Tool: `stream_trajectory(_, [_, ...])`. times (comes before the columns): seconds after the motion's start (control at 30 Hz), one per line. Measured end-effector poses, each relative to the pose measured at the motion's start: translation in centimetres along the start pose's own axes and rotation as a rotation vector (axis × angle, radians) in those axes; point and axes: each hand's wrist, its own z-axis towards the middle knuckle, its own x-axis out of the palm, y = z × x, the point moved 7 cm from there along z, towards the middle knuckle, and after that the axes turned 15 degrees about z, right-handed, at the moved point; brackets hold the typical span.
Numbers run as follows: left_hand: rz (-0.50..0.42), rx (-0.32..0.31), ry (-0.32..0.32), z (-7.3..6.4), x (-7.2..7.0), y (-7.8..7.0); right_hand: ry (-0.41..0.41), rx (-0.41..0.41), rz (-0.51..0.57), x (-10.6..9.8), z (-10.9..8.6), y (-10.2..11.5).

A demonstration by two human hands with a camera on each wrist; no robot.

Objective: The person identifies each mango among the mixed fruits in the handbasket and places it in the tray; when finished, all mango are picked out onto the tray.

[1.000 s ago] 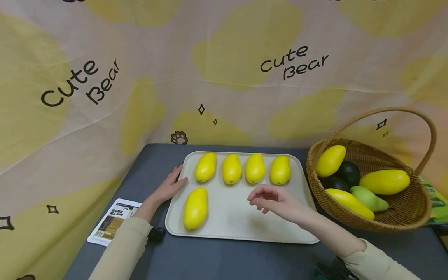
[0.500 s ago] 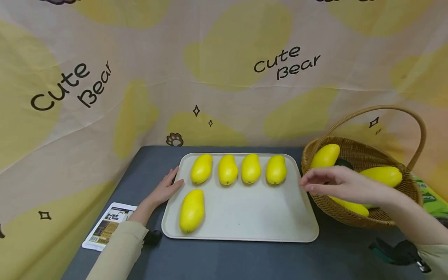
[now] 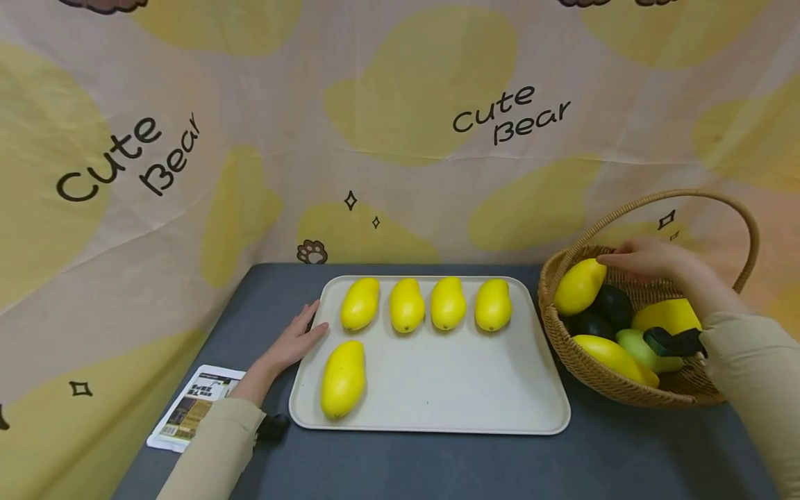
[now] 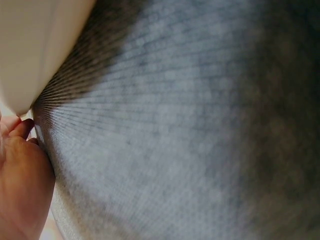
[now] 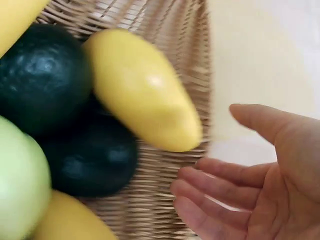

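Observation:
My left hand (image 3: pixel 292 345) rests with straight fingers against the left rim of a cream tray (image 3: pixel 437 396). Four or so is avoided here: several yellow mangoes (image 3: pixel 360 303) lie on that tray, most in a back row, plus one mango (image 3: pixel 343 378) at the front left. Over the wicker basket (image 3: pixel 600 378), my right hand (image 3: pixel 650 257) reaches in beside the mango (image 3: pixel 579 286) at its left side. The right wrist view shows the fingers (image 5: pixel 220 200) spread around that mango's tip (image 5: pixel 145 90), apart from it.
Also in the basket are dark avocados (image 3: pixel 612 307), a green pear (image 3: pixel 644 349) and more mangoes (image 3: pixel 609 357). The basket's tall handle (image 3: pixel 687 193) arches above it. A white printed packet (image 3: pixel 194 406) lies left of the tray, and a patterned cloth (image 3: pixel 400 139) hangs behind the table.
My right hand has moved right from above the tray, across to the basket and over its contents. The left hand stays at the tray's rim.

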Motion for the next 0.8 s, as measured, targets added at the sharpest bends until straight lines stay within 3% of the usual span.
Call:
stream_trajectory(0.13, [0.004,0.003,-0.003,-0.1,0.1,-0.2,0.091,0.109,0.15,1.3,1.5,-1.6])
stream_trajectory(0.27, [0.006,0.008,-0.003,-0.1,0.2,-0.4,0.09,0.143,0.191,2.1,2.0,-2.2])
stream_trajectory(0.5, [-0.011,0.028,0.001,-0.1,0.3,-0.8,0.02,0.151,0.18,2.1,2.6,-3.4])
stream_trajectory(0.8, [-0.006,-0.002,0.0,-0.2,0.1,-0.4,0.014,0.106,0.326,1.0,1.5,-4.0])
